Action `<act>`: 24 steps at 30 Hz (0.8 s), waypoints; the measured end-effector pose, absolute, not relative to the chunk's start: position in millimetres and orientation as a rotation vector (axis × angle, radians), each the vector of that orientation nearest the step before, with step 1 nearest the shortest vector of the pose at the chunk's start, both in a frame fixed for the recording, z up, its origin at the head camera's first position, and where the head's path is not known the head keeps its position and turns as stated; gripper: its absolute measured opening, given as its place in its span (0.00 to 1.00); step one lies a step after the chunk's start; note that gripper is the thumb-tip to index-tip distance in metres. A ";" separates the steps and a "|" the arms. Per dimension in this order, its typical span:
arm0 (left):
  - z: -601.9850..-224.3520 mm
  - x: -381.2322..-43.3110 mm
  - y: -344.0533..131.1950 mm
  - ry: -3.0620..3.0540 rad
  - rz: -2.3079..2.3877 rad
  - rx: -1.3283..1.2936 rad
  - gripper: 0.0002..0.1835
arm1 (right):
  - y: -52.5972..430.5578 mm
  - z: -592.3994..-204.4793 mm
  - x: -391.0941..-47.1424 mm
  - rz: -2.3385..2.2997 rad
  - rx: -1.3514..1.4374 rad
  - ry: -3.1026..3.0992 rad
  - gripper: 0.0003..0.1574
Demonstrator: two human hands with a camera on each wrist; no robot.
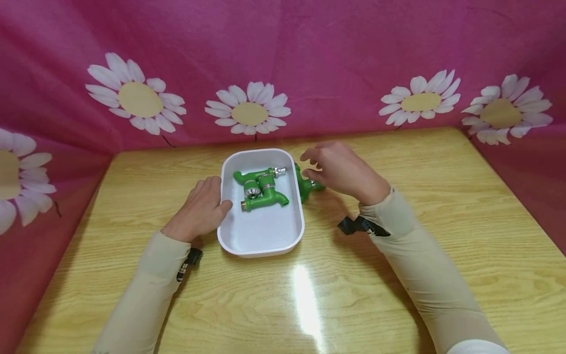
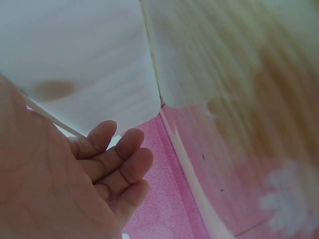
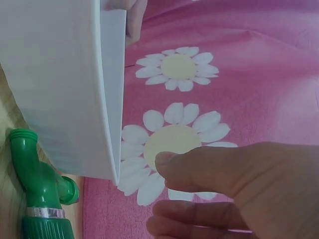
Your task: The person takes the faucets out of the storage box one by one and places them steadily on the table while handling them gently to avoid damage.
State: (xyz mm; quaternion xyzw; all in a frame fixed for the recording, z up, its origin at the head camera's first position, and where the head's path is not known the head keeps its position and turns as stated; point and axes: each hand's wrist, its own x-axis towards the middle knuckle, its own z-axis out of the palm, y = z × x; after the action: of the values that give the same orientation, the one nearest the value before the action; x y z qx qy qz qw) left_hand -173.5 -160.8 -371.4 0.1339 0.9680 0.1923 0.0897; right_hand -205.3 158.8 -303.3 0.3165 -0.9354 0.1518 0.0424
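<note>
My left hand (image 1: 199, 209) grips the left rim of a white plastic tray (image 1: 261, 233), thumb over the edge and fingers along the outer wall. In the left wrist view its fingers (image 2: 132, 167) are loosely bent beside that wall. Two green plastic taps lie in the tray: one tap (image 1: 269, 198) with a brass-coloured threaded end, another tap (image 1: 247, 176) with a silver nozzle. A third green tap (image 1: 304, 189) lies on the table against the tray's right side. Above it hovers my right hand (image 1: 345, 172), thumb and fingers parted, holding nothing.
The wood-grain table (image 1: 247, 305) carries a bright light reflection in front of the tray. A pink cloth (image 1: 318, 64) with large white daisies stands along the back and both sides. Dark wrist cameras (image 1: 360, 226) sit on both sleeves.
</note>
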 end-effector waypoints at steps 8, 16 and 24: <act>-373.1 -172.5 -160.2 2.900 0.580 0.414 0.29 | 154.8 -306.9 -201.5 0.453 0.998 -2.822 0.18; -373.9 -172.8 -161.0 2.904 0.575 0.419 0.29 | 148.5 -306.8 -197.9 0.429 1.025 -2.818 0.19; -374.5 -173.8 -162.1 2.906 0.573 0.431 0.28 | 141.7 -306.8 -193.5 0.423 1.015 -2.845 0.18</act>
State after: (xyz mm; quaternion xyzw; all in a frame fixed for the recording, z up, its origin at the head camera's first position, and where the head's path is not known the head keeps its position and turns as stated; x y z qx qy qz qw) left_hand -173.8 -162.1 -374.5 0.1436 0.9682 0.1910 0.0743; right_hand -193.5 141.7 -306.8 0.3326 -0.9317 0.1384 0.0456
